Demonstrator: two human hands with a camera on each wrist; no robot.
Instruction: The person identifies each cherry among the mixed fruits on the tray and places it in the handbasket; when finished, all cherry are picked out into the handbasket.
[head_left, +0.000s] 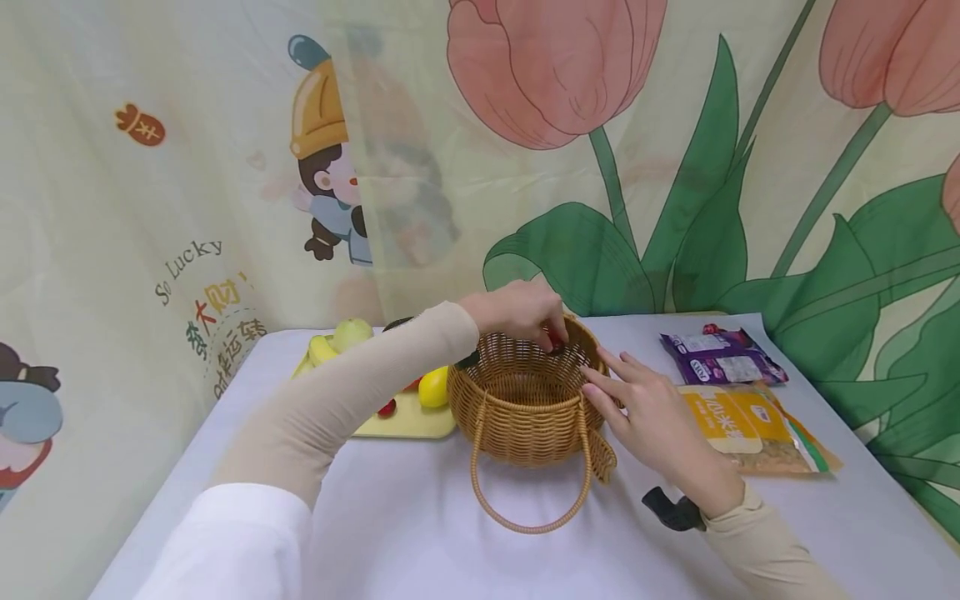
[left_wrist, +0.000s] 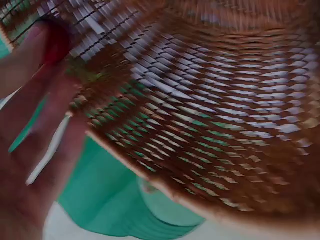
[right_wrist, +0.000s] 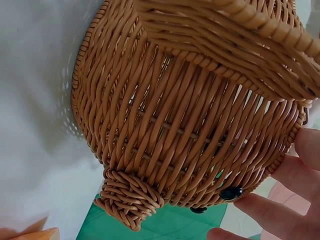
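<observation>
A brown wicker basket [head_left: 525, 429] stands on the table, its mouth upward and its handle [head_left: 532, 529] hanging down toward me. My left hand [head_left: 521, 310] reaches over the rim from the left and pinches a small red round fruit [left_wrist: 59, 41] inside the basket's far right part. The fruit's exact kind is unclear in the blurred left wrist view. With fingers fairly straight, my right hand [head_left: 647, 408] touches the basket's right side near the rim. In the right wrist view, its fingers [right_wrist: 270, 207] lie against the wicker beside a black bead eye [right_wrist: 231, 193].
Left of the basket, a yellow tray [head_left: 408, 423] bears a lemon [head_left: 434, 388], bananas [head_left: 321, 350], a pale green round fruit [head_left: 352, 334] and a small red fruit [head_left: 386, 409]. On the right lie a purple packet [head_left: 723, 357] and a yellow food bag [head_left: 750, 425]. A printed curtain hangs behind.
</observation>
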